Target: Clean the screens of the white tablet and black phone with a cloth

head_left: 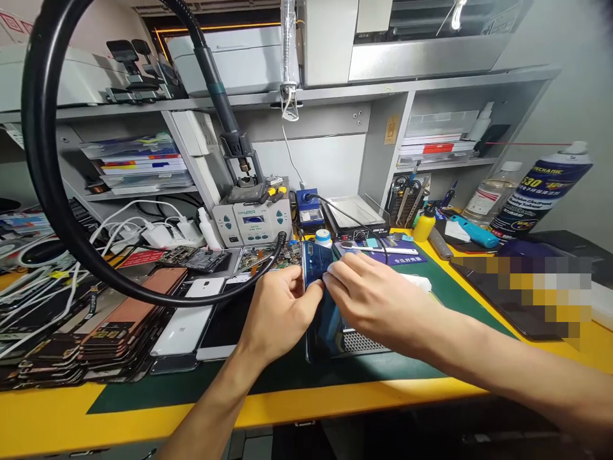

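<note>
A dark blue, glossy smartphone [316,260] is held up with its camera corner at the top left. My left hand [280,313] grips its left edge and lower part, thumb across the front. At the phone's right edge, my right hand [366,291] is closed, its fingers bent and pressed together against the edge. Whatever lies between those fingertips is hidden. Below the hands, another dark, shiny phone-like slab [322,342] lies on the green mat [268,378], beside a perforated metal plate [366,343].
To the left lie a white phone [189,319] and a stack of phone panels [134,313]. A black hose [43,160] loops in front of the soldering station [253,220]. Bottles and a spray can [541,191] stand right; a dark tablet-like panel [507,297] lies nearby.
</note>
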A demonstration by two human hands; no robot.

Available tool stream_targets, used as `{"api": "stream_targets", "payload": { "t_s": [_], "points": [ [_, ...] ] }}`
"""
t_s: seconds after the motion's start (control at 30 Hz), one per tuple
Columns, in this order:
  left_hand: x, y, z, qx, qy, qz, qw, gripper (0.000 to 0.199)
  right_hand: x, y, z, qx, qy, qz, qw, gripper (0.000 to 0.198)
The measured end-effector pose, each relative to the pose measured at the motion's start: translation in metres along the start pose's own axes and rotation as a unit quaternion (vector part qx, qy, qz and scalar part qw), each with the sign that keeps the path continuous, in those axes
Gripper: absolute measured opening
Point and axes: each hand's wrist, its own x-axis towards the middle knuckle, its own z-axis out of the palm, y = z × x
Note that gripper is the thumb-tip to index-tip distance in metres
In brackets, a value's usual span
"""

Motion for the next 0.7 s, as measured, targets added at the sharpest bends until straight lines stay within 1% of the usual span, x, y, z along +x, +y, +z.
{"api": "stream_targets", "payload": {
  "t_s": [0.13,0.2,0.43,0.5,0.6,0.7],
  "points": [
    [0.000,0.001,-0.002,0.011,0.005,0.004,1.000,0.023,0.008,0.000,-0.006,-0.016,-0.047,-0.028,0.998,0.023],
    [0.001,0.001,-0.003,0.008,0.004,0.008,1.000,0.021,0.009,0.002,-0.006,-0.019,-0.048,-0.033,0.998,0.022],
    [0.001,0.000,-0.005,-0.015,-0.017,0.011,1.000,0.017,0.005,0.008,0.002,0.027,0.030,-0.019,0.999,0.023],
    [0.001,-0.001,-0.005,-0.021,-0.023,0.011,0.999,0.018,0.005,0.009,0.004,0.033,0.039,-0.013,0.999,0.025],
    [0.001,-0.001,-0.005,-0.028,-0.030,0.012,0.999,0.021,0.004,0.011,0.006,0.038,0.032,-0.012,0.999,0.029],
    [0.001,0.000,-0.006,-0.036,-0.031,0.013,0.999,0.022,0.001,0.013,0.007,0.070,0.061,0.013,0.996,0.029]
  ]
}}
